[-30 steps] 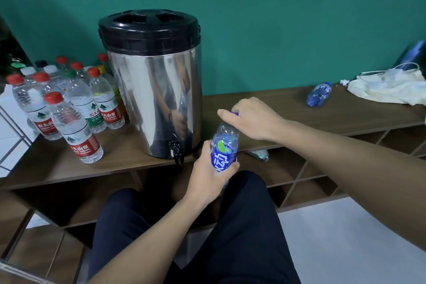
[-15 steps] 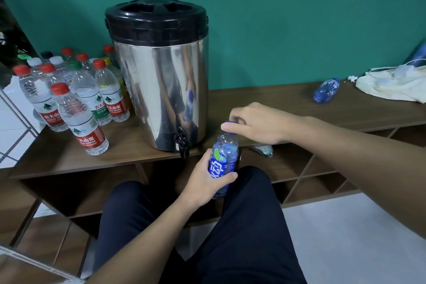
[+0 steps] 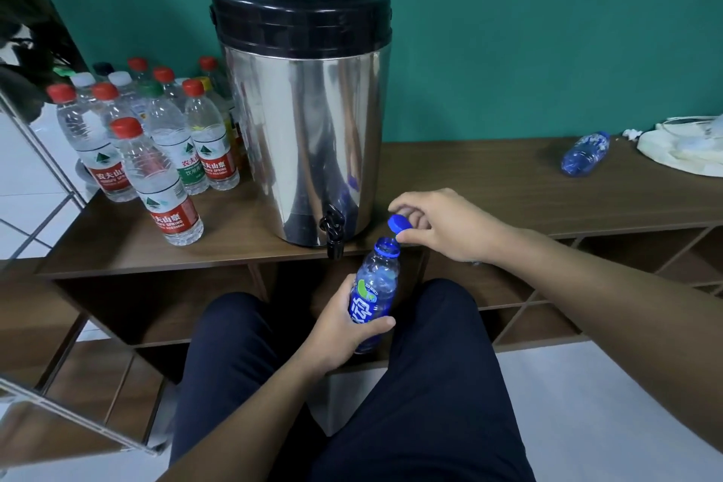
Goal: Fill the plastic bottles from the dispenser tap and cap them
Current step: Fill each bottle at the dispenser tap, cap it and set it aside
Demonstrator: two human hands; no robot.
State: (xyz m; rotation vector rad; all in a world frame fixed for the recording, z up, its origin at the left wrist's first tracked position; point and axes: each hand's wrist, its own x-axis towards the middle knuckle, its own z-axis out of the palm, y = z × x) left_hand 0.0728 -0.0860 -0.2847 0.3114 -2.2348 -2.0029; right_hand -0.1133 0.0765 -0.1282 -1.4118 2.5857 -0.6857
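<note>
An open blue bottle [image 3: 374, 295] is gripped by the left hand [image 3: 339, 329]; its blue cap [image 3: 400, 223], just above at one o'clock, is pinched by the right hand [image 3: 442, 225].

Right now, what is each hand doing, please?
Left hand: grips the blue bottle, uncapped.
Right hand: pinches the blue cap, just above the bottle's mouth.

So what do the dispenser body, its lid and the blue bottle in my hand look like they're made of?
Dispenser body: polished metal, likely stainless steel; it mirrors the room. Its lid: black plastic by the look, dull moulded ridges. Blue bottle: thin translucent plastic with a glossy printed label, held in the left hand; the opaque blue cap in the right hand looks plastic too.
</note>
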